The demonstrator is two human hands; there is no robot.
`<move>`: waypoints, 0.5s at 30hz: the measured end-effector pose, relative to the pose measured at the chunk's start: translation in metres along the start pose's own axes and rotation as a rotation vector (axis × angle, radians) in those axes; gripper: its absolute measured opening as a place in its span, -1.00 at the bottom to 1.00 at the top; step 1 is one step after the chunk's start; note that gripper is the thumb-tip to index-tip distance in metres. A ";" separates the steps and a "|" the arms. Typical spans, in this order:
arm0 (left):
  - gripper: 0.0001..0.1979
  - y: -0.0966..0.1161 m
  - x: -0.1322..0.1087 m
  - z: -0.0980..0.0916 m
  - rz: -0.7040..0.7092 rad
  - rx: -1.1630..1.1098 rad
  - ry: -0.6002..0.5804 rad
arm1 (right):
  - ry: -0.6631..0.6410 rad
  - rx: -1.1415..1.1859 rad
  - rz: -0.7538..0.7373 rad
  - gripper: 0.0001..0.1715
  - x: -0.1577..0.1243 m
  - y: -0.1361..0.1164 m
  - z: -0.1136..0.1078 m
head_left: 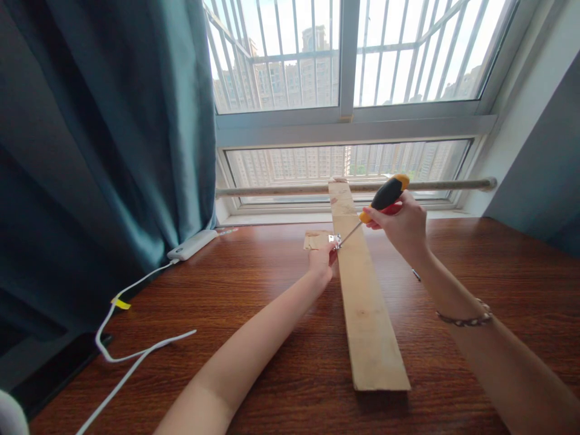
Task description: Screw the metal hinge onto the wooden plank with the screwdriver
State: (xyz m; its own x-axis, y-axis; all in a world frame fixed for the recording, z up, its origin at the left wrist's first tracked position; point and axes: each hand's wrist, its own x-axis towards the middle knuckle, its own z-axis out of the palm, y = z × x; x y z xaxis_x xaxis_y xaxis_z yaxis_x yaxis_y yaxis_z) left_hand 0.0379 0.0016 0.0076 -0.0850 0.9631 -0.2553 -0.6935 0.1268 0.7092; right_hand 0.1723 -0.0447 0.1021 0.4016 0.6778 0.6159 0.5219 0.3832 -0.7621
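A person's two bare hands work at a brown wooden worktop [475, 254] under a window [348, 90]. The right hand [401, 223] has its grip wrapped tight around the black-and-orange handle of one screwdriver [383, 196]. From that grip the metal shaft slants down and to the left, and its tip meets a small metal bracket [335, 240]. The bracket sits where one short wood block [315, 240] butts against the left edge of one long pale plank [362, 296]. The plank lies flat, running from just below the right grip back towards the person and away to the window sill. The left hand [322, 260] rests just beneath the bracket with its fingertips curled up against the bracket and block. Whether that grip pinches them or only presses cannot be told. One small dark screw-like piece [415, 275] lies on the worktop just below the right wrist, and one bracelet [466, 319] circles the right forearm. Well to the left of the left grip, one white power bank [193, 244] lies by a teal curtain [90, 151], and its white cable [136, 356] trails towards the near edge. Beyond both grips, one pale rod [281, 191] spans the window.
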 end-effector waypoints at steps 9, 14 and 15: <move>-0.82 -0.002 0.004 -0.003 0.029 0.029 -0.022 | -0.036 -0.450 -0.028 -0.66 0.036 0.035 -0.026; -0.82 0.000 0.003 -0.003 0.032 0.047 -0.034 | -0.643 -0.746 0.296 -0.71 0.043 0.099 -0.016; -0.82 0.000 0.003 -0.003 0.029 0.042 -0.037 | -0.713 -0.734 0.360 -0.71 0.040 0.113 -0.012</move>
State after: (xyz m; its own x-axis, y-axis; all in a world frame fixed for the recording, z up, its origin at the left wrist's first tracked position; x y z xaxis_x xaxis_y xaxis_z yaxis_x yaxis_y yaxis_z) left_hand 0.0359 0.0037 0.0052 -0.0778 0.9745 -0.2103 -0.6601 0.1077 0.7434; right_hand 0.2565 0.0179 0.0436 0.2151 0.9748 -0.0583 0.8791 -0.2193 -0.4232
